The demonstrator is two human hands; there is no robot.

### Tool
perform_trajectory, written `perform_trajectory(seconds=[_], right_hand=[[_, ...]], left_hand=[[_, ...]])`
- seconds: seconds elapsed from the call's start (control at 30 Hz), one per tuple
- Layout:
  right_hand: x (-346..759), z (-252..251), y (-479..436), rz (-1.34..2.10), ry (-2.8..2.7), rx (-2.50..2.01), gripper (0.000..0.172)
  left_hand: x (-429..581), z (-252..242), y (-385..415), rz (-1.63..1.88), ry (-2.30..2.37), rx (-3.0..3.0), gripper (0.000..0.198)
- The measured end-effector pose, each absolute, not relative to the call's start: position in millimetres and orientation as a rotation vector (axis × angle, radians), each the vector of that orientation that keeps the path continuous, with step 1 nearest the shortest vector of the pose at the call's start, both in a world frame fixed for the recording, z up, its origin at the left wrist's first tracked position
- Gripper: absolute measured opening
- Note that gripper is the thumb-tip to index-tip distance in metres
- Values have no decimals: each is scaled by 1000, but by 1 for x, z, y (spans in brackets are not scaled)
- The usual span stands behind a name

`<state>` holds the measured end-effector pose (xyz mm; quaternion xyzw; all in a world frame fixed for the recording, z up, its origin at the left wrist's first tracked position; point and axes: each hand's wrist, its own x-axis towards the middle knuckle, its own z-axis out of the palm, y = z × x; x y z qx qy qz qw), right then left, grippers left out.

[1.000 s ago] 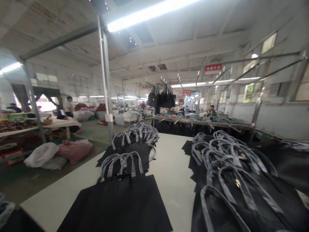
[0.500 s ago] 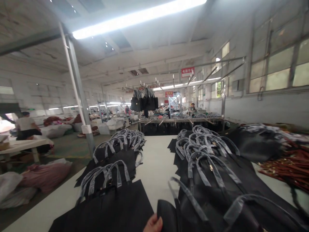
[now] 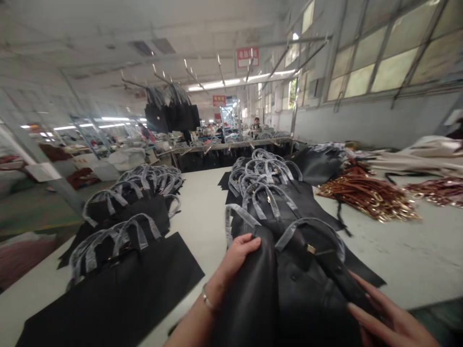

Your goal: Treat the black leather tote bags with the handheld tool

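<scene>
My left hand (image 3: 235,258) grips the top left edge of a black leather bag (image 3: 289,289) lying nearest me on a white table (image 3: 202,212). A thin bracelet circles that wrist. My right hand (image 3: 383,318) rests on the bag's right side, fingers stretched flat along it. The bag has plastic-wrapped handles and a small gold clasp (image 3: 310,249). It lies at the near end of a row of like black bags (image 3: 267,193) running away from me.
A second row of black bags (image 3: 123,231) lies on the left of the table. Brown straps with gold fittings (image 3: 365,195) are heaped at the right. More black bags hang from a rack (image 3: 170,113) farther back. A person (image 3: 256,126) sits at a far table.
The view has swung right and down. Both my hands have come into view and taken the nearest black bag; half a second ago only a fingertip showed at the bottom edge.
</scene>
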<state>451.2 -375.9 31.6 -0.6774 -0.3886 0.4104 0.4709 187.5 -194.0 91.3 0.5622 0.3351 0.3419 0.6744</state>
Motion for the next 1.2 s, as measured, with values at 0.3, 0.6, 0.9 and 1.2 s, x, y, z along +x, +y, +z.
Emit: perform_trajectory(seconds=[0.3, 0.6, 0.9, 1.2], right_hand=[[452, 67, -384, 1036, -916, -1723, 99], [424, 37, -381, 1533, -982, -1716, 86], [414, 43, -348, 1765, -1039, -1676, 56], [399, 71, -317, 1796, -1101, -1869, 51]], left_hand=[[236, -7, -232, 590, 843, 2243, 23], [200, -43, -266, 635, 1287, 2263, 43], [216, -30, -209, 478, 1277, 2277, 26], [218, -42, -192, 479, 1278, 2151, 21]])
